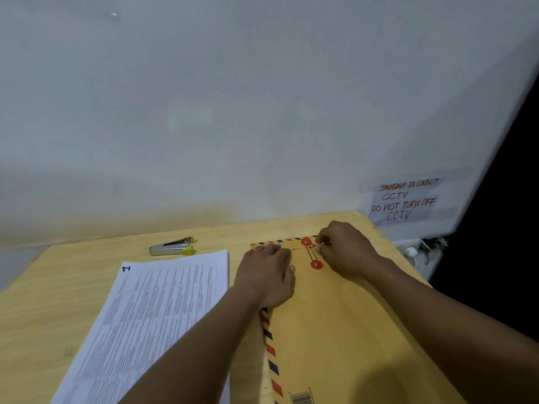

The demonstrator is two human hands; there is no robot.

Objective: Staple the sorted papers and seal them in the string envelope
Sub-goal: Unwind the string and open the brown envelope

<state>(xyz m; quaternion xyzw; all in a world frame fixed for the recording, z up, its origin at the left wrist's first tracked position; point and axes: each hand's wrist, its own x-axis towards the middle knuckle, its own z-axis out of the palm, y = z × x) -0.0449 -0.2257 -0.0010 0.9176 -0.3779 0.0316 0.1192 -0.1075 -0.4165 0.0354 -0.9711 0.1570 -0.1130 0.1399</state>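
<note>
Presses the stripe-edged brown paper string envelope (344,330) onto the wooden surface (73,287) with the flat-fingered left hand (267,277) and pinches the thin string (311,253), wound far-to-near between the far red disc (306,242) and near red disc (316,264), between fingers (320,248) of the right hand (345,249) just right of the far one.

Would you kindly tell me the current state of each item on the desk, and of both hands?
Envelope: flat on the desk, flap folded down.
String: runs between the two red discs, held at the upper one.
Papers: stacked beside the envelope, outside it.
Stapler: lying on the desk, untouched.
Left hand: pressing flat on the envelope.
Right hand: pinching the string by the upper disc.
</note>
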